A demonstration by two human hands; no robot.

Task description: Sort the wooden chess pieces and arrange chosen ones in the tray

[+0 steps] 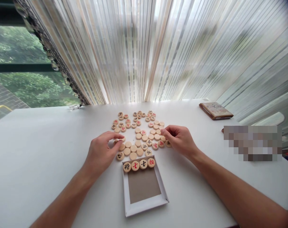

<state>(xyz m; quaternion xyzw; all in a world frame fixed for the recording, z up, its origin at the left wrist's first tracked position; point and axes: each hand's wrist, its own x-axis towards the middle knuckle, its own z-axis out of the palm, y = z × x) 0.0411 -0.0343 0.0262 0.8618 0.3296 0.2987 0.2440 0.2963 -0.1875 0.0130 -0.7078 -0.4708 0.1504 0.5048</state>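
Note:
Several round wooden chess pieces (139,133) with red or black characters lie scattered on a white table (39,152). A shallow white box tray (144,185) with a brown bottom sits near me; a row of pieces (139,165) lines its far edge. My left hand (101,153) rests at the left side of the pile, fingers curled and pinching at a piece (122,139) near its fingertips. My right hand (179,139) is at the right side of the pile, fingers curled over pieces there; whether it grips one is hidden.
A box lid (215,110) with a printed top lies at the back right of the table. A blurred patch (253,142) covers something at the right edge. Striped curtains (158,50) hang behind the table, with a window (22,66) at the left.

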